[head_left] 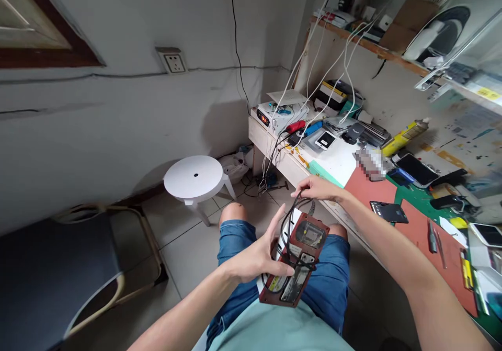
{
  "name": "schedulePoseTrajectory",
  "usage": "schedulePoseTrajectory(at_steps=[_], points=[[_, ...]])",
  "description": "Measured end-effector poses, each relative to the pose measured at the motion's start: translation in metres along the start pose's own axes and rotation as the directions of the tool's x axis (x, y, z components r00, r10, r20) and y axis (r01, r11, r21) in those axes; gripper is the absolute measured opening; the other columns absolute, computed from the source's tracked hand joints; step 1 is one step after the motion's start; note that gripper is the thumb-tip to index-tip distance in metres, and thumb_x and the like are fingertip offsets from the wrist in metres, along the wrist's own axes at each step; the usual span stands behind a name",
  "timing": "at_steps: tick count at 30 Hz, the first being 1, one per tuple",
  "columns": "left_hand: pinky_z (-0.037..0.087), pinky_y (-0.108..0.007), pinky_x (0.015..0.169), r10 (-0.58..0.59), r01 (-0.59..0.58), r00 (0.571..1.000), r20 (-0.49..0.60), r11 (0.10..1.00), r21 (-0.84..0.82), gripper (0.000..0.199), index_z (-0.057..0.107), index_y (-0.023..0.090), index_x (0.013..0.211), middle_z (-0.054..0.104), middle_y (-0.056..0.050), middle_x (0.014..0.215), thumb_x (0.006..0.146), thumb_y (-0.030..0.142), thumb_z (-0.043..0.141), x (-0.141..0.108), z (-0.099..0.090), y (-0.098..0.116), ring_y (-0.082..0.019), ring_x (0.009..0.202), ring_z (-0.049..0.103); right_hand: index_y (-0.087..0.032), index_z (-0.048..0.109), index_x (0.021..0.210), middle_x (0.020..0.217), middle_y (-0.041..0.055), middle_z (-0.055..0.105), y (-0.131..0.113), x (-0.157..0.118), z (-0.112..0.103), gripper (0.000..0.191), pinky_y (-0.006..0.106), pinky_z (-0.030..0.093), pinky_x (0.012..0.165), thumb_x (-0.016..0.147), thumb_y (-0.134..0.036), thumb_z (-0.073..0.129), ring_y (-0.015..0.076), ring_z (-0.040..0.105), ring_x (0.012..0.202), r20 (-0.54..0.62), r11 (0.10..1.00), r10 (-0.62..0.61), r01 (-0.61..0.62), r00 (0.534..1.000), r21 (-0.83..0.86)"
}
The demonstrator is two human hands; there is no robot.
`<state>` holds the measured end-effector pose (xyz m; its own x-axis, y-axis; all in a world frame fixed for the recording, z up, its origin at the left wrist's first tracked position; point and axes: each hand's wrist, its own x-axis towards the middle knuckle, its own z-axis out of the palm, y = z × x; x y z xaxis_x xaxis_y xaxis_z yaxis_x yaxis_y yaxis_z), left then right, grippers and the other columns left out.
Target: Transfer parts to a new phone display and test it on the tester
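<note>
A boxy device (pixel 317 234) with a red-brown face, a white side and metal-looking plates rests over my lap, tilted. A thin black cord (pixel 289 230) is looped around it. My left hand (pixel 257 257) grips the device from the left, its thumb lying across the face and over the cord, its fingers along the white side. Above the device's top end, my right hand (pixel 316 188) pinches the black cord between thumb and fingers. The device's underside is hidden.
On the right, a cluttered workbench (pixel 280 149) carries phones, tools and a white unit with a red display (pixel 263 117). A white stool (pixel 193 176) stands ahead, a dark folding chair (pixel 58 278) at left. Cables hang from the shelf (pixel 364 42) and pile on the floor.
</note>
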<state>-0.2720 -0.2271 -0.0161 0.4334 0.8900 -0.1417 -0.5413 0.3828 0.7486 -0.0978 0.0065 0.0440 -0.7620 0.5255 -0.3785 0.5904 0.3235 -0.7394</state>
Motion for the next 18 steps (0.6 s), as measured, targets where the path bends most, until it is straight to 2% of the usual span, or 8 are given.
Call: schedulePoseTrajectory(at_steps=[2,3,5,8,10,13,15,18], points=[[0.061,-0.046,0.101,-0.049,0.048,0.998,-0.027,0.998,-0.050,0.145,-0.004,0.050,0.172,0.071,-0.008,0.147,0.074,0.012,0.095,-0.001,-0.001,-0.004,-0.032,0.121,0.076,-0.017,0.075,0.080,0.074,-0.0018,0.068,-0.011,-0.014,-0.022,0.031,0.030,0.050,0.077,0.092,-0.045,0.076,0.0162,0.063,0.076,-0.061,0.998,-0.028,0.025,0.998,-0.062],[0.062,-0.046,0.099,-0.070,0.066,0.996,-0.049,0.994,-0.090,0.142,-0.002,0.049,0.173,0.074,-0.008,0.142,0.075,0.013,0.095,-0.003,-0.003,-0.006,-0.032,0.117,0.078,-0.018,0.076,0.082,0.077,-0.0010,0.070,-0.015,-0.026,-0.033,0.029,0.031,0.049,0.079,0.092,-0.045,0.072,0.0172,0.063,0.079,-0.094,0.996,-0.041,0.033,0.995,-0.089],[0.062,-0.045,0.098,-0.074,0.055,0.990,-0.118,0.985,-0.161,0.123,0.024,0.041,0.172,0.077,-0.008,0.134,0.075,0.015,0.094,-0.008,-0.011,-0.009,-0.031,0.114,0.078,-0.019,0.077,0.089,0.088,0.0021,0.075,-0.018,-0.053,-0.050,0.027,0.033,0.049,0.085,0.095,-0.041,0.063,0.0204,0.066,0.088,-0.130,0.991,-0.055,0.038,0.990,-0.130],[0.061,-0.042,0.099,-0.012,-0.032,0.977,-0.213,0.979,-0.201,0.076,0.064,0.025,0.143,0.079,-0.011,0.130,0.075,0.017,0.094,-0.018,-0.026,-0.011,-0.031,0.115,0.077,-0.021,0.082,0.095,0.096,0.0046,0.080,-0.009,-0.084,-0.059,0.020,0.036,0.053,0.091,0.081,-0.031,0.072,0.0257,0.072,0.096,-0.009,0.985,-0.015,0.013,1.000,-0.170],[0.061,-0.041,0.099,0.046,-0.100,0.969,-0.245,0.972,-0.213,0.059,0.070,0.023,0.132,0.079,-0.012,0.130,0.078,0.019,0.092,-0.025,-0.034,-0.009,-0.032,0.115,0.077,-0.024,0.083,0.112,0.109,0.0061,0.082,0.003,-0.088,-0.047,0.041,0.041,0.055,0.099,0.071,-0.024,0.076,0.0297,0.074,0.107,0.080,0.986,0.022,-0.009,0.997,-0.164],[0.061,-0.045,0.103,0.104,-0.171,0.961,-0.257,0.952,-0.255,0.062,0.067,0.025,0.140,0.076,-0.011,0.138,0.082,0.019,0.088,-0.030,-0.039,0.000,-0.034,0.122,0.075,-0.023,0.076,0.134,0.146,0.0109,0.070,0.018,-0.068,-0.006,0.074,0.051,0.045,0.122,0.061,-0.016,0.080,0.0369,0.061,0.140,0.095,0.994,-0.001,0.011,0.995,-0.104],[0.060,-0.048,0.106,0.115,-0.184,0.961,-0.252,0.946,-0.269,0.067,0.064,0.026,0.145,0.075,-0.012,0.141,0.082,0.019,0.087,-0.029,-0.037,0.008,-0.035,0.125,0.074,-0.023,0.075,0.135,0.152,0.0103,0.066,0.021,-0.049,0.027,0.079,0.052,0.041,0.126,0.057,-0.016,0.088,0.0371,0.056,0.146,0.109,0.998,-0.054,0.057,0.993,-0.026],[0.059,-0.049,0.108,0.138,-0.198,0.963,-0.230,0.944,-0.264,0.068,0.065,0.024,0.145,0.076,-0.013,0.139,0.081,0.018,0.088,-0.020,-0.030,0.015,-0.036,0.125,0.074,-0.023,0.073,0.132,0.142,0.0096,0.070,0.018,-0.030,0.074,0.060,0.049,0.057,0.111,0.076,-0.031,0.093,0.0308,0.068,0.127,0.090,0.990,-0.095,0.084,0.991,0.115]])
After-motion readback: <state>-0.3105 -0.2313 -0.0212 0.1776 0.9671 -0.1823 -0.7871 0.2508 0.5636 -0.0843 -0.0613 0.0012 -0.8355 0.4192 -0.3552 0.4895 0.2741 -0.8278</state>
